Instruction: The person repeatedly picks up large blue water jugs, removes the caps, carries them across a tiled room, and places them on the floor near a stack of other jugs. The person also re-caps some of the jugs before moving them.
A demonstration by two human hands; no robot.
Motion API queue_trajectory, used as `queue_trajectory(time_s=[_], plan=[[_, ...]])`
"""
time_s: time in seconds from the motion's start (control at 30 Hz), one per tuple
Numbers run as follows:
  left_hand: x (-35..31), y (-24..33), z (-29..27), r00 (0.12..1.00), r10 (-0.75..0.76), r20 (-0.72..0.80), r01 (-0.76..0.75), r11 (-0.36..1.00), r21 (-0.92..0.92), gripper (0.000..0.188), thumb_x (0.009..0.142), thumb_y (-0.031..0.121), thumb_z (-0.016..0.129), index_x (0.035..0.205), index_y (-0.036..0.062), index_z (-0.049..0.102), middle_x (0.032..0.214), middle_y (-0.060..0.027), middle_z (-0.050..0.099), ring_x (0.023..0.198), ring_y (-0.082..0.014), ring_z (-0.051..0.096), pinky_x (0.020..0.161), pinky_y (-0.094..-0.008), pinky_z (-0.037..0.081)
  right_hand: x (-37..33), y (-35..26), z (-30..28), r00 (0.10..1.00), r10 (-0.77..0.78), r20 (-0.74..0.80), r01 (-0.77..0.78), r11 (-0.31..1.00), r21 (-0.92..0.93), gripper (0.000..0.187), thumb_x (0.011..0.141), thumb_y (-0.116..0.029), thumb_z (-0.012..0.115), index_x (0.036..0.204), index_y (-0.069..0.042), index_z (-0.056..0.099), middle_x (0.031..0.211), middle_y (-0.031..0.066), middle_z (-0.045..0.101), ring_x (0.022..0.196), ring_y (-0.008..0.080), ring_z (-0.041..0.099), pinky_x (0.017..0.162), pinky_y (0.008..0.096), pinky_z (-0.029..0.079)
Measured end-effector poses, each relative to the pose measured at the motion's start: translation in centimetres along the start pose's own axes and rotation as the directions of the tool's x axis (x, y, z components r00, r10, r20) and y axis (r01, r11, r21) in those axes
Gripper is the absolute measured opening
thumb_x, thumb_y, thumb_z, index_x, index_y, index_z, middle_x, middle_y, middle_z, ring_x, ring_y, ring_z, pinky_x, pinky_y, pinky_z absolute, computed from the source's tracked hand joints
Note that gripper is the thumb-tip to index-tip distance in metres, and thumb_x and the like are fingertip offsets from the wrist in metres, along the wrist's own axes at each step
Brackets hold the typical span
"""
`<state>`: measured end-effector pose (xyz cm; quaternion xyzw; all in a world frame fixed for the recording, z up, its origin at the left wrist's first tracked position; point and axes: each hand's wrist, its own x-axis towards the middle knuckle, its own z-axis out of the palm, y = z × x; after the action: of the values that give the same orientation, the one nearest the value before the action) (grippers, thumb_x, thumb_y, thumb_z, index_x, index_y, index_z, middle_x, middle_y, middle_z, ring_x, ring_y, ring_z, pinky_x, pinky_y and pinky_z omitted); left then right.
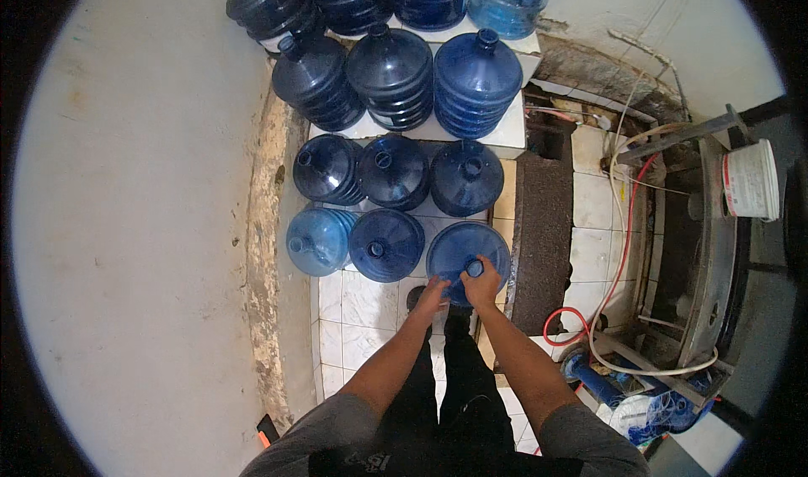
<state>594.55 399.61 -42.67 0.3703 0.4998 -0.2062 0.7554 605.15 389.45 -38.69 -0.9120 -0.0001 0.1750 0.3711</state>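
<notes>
A large blue water jug (446, 243) stands in front of my feet, at the right end of the nearest row. My right hand (481, 285) is closed around its neck (475, 268), thumb and fingers curled on either side. Against the jug's near left side rests my left hand (430, 297), its fingers pressed on the plastic and partly hidden. Just left of it stand another dark blue jug (385, 246) and a lighter blue jug (318, 241).
Behind are more jugs on the floor (467, 178) and on white tiled steps (505, 132). A peeling wall (151, 225) borders the left. To the right lie a dark rough strip (543, 241), a red hose (623, 258) and a metal frame (711, 250) with a white bucket (751, 181).
</notes>
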Motion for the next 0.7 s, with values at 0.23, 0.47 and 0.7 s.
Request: queue_trajectory(time_s=[0.23, 0.47, 0.7], plan=[[4.8, -1.2, -0.6, 0.993, 0.091, 0.077, -0.091, 0.996, 0.005, 0.076, 0.086, 0.041, 0.054, 0.152, 0.0229, 0.021, 0.145, -0.0045, 0.039, 0.125, -0.0244, 0.043, 0.101, -0.044, 0.033, 2.2, 4.1, 6.1, 0.99, -0.137, 0.04, 0.134, 0.989, 0.069, 0.053, 0.065, -0.004, 0.075, 0.115, 0.004, 0.061, 0.108, 0.0241, 0.065, 0.101, 0.0355, 0.064, 0.088, 0.0383, 0.05], [4.2, 2.5, 1.0, 0.951, 0.218, 0.22, -0.241, 0.967, 0.083, 0.075, 0.082, 0.028, 0.055, 0.151, 0.0195, 0.027, 0.153, -0.0077, 0.029, 0.136, -0.0271, 0.034, 0.107, -0.0441, 0.029, 4.7, 6.4, 7.9, 0.967, -0.251, 0.049, 0.243, 0.961, 0.135, 0.05, 0.065, -0.002, 0.078, 0.112, 0.002, 0.062, 0.112, 0.0214, 0.065, 0.107, 0.0327, 0.062, 0.093, 0.0374, 0.047], [-0.8, 2.7, -0.2, 0.912, 0.321, 0.254, -0.387, 0.879, 0.278, 0.034, 0.087, 0.015, 0.056, 0.118, 0.0014, 0.056, 0.112, -0.0106, 0.062, 0.101, -0.0188, 0.058, 0.089, -0.0306, 0.045, 6.1, 5.5, 3.8, 0.947, -0.062, 0.316, 0.028, 0.993, 0.111, 0.068, 0.067, -0.003, 0.078, 0.129, -0.002, 0.05, 0.121, 0.0184, 0.059, 0.11, 0.0266, 0.059, 0.09, 0.0354, 0.049]])
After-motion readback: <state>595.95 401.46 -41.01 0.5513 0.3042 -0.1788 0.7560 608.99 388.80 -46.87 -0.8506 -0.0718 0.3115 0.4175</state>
